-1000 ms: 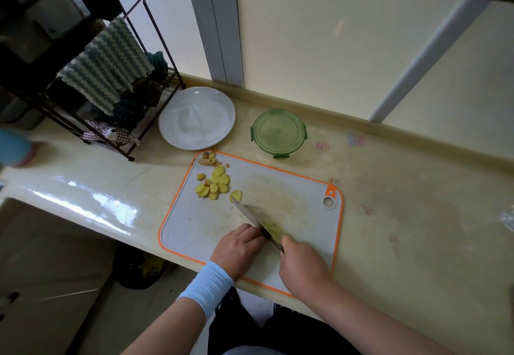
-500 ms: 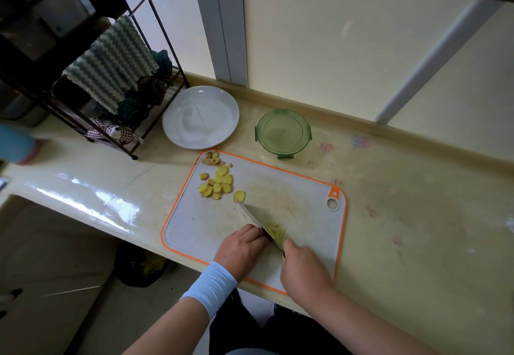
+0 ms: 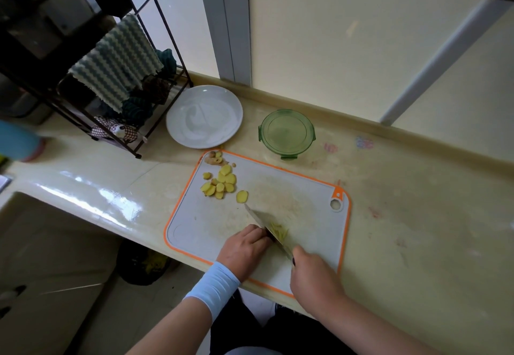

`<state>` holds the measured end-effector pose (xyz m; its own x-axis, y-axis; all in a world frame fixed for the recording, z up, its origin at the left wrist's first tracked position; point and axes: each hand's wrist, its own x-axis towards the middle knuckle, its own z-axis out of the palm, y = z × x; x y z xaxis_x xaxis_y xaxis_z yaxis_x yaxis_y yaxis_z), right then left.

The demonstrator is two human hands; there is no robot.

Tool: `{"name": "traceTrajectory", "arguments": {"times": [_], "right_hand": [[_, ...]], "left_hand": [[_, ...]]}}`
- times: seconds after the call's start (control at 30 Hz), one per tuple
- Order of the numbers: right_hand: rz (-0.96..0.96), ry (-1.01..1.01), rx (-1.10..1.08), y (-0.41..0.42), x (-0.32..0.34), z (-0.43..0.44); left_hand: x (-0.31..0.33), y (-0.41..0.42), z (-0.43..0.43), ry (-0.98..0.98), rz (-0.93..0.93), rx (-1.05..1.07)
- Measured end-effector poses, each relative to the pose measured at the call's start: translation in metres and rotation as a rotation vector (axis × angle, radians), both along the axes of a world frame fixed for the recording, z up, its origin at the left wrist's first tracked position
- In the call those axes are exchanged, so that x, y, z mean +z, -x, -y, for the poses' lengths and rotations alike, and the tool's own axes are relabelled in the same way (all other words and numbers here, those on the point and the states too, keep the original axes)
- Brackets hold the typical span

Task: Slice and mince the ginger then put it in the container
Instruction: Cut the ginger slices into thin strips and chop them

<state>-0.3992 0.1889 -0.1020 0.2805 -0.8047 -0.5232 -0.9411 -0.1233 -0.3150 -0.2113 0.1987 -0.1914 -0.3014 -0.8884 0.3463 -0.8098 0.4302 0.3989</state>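
Observation:
A white cutting board [image 3: 194, 229] with an orange rim lies at the counter's front edge. Several yellow ginger slices [image 3: 222, 182] sit in a pile at its far left, with a peel scrap [image 3: 212, 158] in the corner. My right hand [image 3: 314, 277] grips the handle of a knife [image 3: 261, 221], whose blade points up-left across the board. Thin cut ginger strips [image 3: 279, 232] lie against the blade. My left hand [image 3: 246, 249], fingers curled, holds ginger down just left of the blade; that piece is hidden under the fingers. A green round container [image 3: 286, 133] stands behind the board.
A white plate [image 3: 204, 117] sits behind the board's left corner. A black wire rack [image 3: 119, 99] with striped cloths stands at the back left. A sink basin [image 3: 41, 243] lies to the left, below the counter edge. Bare counter [image 3: 417, 229] spreads to the right.
The knife blade has tilted so its flat side shows more, with cut strips beside it. Both hands stay at the same spot on the board.

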Motion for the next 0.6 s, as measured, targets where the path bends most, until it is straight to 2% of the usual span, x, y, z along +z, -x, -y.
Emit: {"name": "traceTrajectory", "arguments": {"times": [0.2,0.6], "right_hand": [[0.044,0.034,0.04,-0.024,-0.008,0.021],[0.013,0.003,0.01,0.005,0.0,0.001]], "left_hand": [[0.003,0.0,-0.001,-0.022,0.005,-0.001],[0.003,0.0,0.0,-0.014,-0.017,-0.012]]}}
